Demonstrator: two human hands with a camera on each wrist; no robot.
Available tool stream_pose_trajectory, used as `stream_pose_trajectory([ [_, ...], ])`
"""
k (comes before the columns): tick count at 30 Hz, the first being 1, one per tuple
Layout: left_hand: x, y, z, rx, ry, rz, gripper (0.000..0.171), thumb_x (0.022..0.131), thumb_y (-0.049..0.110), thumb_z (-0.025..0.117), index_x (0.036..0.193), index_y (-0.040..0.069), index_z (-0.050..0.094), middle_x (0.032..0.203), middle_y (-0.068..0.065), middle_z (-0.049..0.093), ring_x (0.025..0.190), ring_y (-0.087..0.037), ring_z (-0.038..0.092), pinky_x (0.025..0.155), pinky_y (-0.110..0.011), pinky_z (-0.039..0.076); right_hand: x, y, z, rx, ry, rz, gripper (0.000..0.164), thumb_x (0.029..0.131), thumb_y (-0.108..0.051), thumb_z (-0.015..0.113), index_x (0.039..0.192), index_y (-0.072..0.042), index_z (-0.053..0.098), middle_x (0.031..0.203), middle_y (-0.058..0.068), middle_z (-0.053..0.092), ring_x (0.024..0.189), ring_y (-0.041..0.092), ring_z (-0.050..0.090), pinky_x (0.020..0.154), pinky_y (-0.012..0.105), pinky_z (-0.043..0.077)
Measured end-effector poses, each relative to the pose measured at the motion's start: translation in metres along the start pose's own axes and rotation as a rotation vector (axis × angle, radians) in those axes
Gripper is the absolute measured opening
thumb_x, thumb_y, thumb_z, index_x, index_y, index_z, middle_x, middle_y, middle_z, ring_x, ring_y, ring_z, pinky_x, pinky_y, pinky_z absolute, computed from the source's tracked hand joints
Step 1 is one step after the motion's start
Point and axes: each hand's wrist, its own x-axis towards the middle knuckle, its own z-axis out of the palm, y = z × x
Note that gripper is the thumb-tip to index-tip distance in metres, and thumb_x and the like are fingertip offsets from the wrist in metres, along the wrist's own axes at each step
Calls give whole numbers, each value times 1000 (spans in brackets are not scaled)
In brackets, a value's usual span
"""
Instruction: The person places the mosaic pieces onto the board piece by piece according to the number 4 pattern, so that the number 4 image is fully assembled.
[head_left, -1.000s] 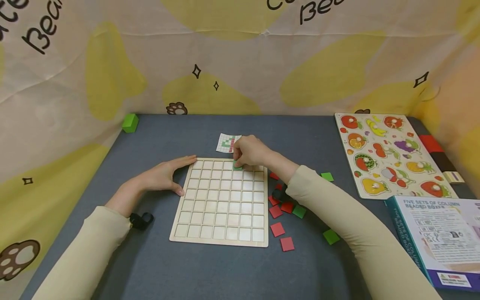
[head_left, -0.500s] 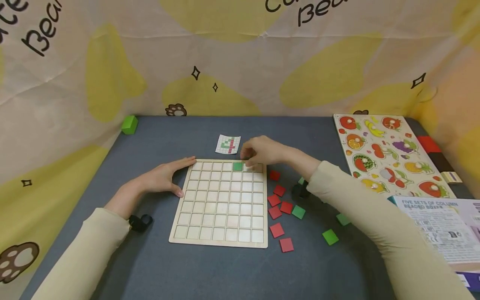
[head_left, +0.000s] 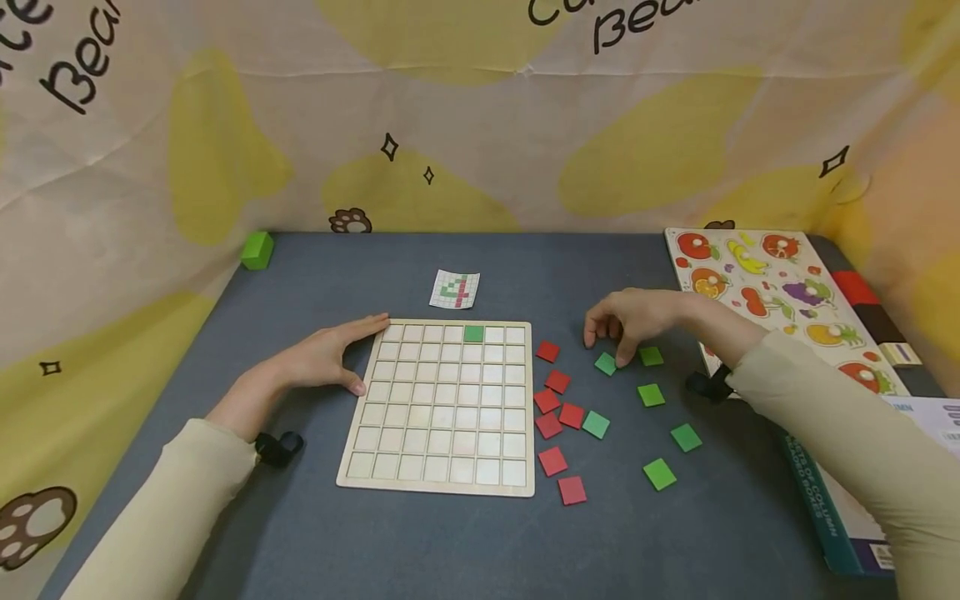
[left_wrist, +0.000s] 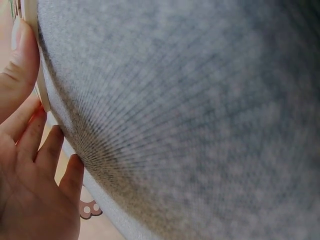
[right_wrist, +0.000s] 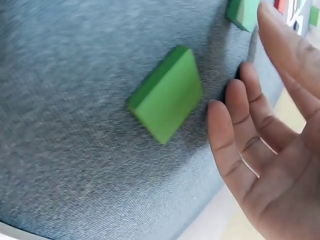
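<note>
A wooden grid board (head_left: 442,392) lies on the table, with one green tile (head_left: 473,333) in a cell of its far row. My left hand (head_left: 318,354) rests along the board's far left corner, thumb at the left edge; the left wrist view shows its fingers (left_wrist: 50,145) extended by the rim. Right of the board, my right hand (head_left: 637,321) hovers over a loose green tile (head_left: 606,363), its thumb beside it and nothing held between the fingers. Another green tile (right_wrist: 167,95) lies near the right hand's fingers in the right wrist view.
Several red tiles (head_left: 552,461) and green tiles (head_left: 660,474) are scattered right of the board. A small pattern card (head_left: 454,289) lies behind it. A fruit puzzle board (head_left: 750,267) and a box (head_left: 817,508) stand at the right, a green block (head_left: 257,250) at the far left.
My right hand has let go of the green tile in the board's far row and moved right to the loose tiles. The left hand stays at the board's edge.
</note>
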Motion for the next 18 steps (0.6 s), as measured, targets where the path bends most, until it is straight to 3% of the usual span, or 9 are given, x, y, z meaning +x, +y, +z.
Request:
stream_pose_trajectory([
  [7, 0, 2, 2, 20, -1, 5, 109, 68, 25, 87, 157, 9, 26, 166, -17, 20, 153, -42, 18, 117, -61, 21, 0, -1, 8, -141, -33, -66, 31, 70, -6, 84, 89, -21, 65, 92, 3, 53, 83, 17, 46, 75, 30, 40],
  [12, 0, 2, 2, 35, 7, 26, 109, 67, 23, 87, 157, 8, 26, 166, -17, 20, 152, -42, 19, 117, -61, 22, 3, -8, 8, -117, -9, -44, 26, 72, -6, 83, 84, -14, 62, 84, 2, 57, 75, 15, 50, 68, 29, 44],
  [15, -1, 1, 2, 34, 9, 46, 110, 67, 22, 87, 157, 7, 26, 166, -17, 20, 152, -42, 19, 116, -60, 22, 9, -14, 5, -82, 53, -40, 21, 76, -9, 82, 80, -13, 61, 77, 1, 59, 68, 12, 51, 64, 27, 44],
  [18, -1, 1, 1, 36, 1, 51, 110, 67, 22, 87, 157, 6, 25, 166, -17, 20, 152, -42, 19, 116, -60, 23, 20, -24, 4, -39, 166, -74, 17, 78, -13, 81, 81, -14, 64, 76, -1, 61, 69, 11, 53, 65, 26, 45],
])
